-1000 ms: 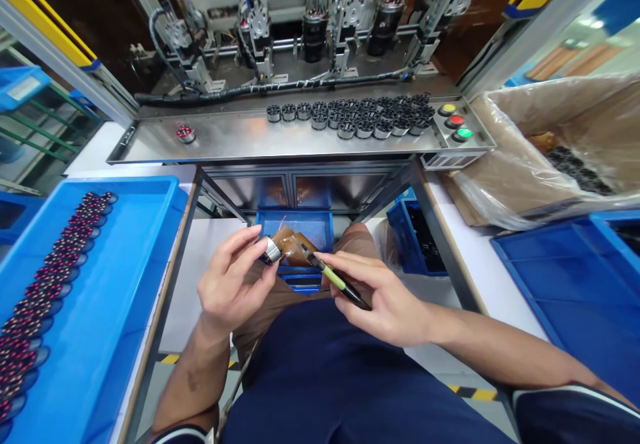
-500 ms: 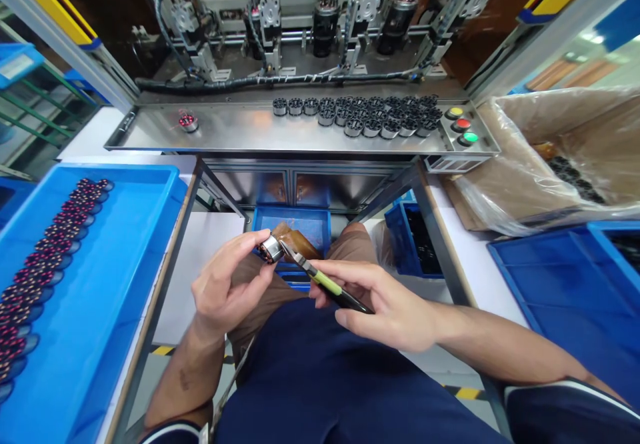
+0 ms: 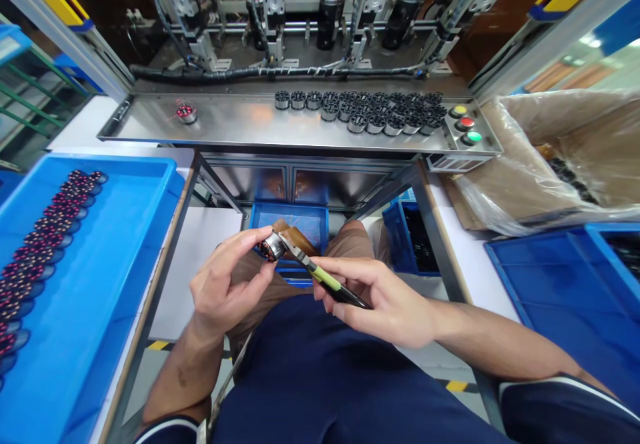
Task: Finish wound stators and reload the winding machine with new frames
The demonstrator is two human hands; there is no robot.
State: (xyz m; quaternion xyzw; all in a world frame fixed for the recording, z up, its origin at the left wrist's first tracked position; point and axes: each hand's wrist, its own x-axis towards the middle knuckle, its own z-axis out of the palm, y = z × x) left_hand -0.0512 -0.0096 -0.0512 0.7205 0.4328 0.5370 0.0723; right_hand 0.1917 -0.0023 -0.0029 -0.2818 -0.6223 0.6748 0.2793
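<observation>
My left hand (image 3: 227,284) pinches a small round metal motor part (image 3: 273,245) with copper windings, held above my lap. My right hand (image 3: 385,297) grips a small pair of cutters (image 3: 320,276) with a green and black handle. The cutters' metal tip touches the edge of the motor part. Both hands hover in front of my body, below the steel bench (image 3: 240,127).
Several dark ring parts (image 3: 375,114) sit in rows on the steel bench beside yellow, red and green buttons (image 3: 466,124). One wound part (image 3: 186,113) lies at the bench's left. A blue tray (image 3: 125,244) at left holds several wound parts (image 3: 35,251). A lined cardboard box (image 3: 560,157) and blue bins stand at right.
My right hand moved the cutters left until their tip reached the motor part in my left hand. The view tilted slightly, shifting the bench upward.
</observation>
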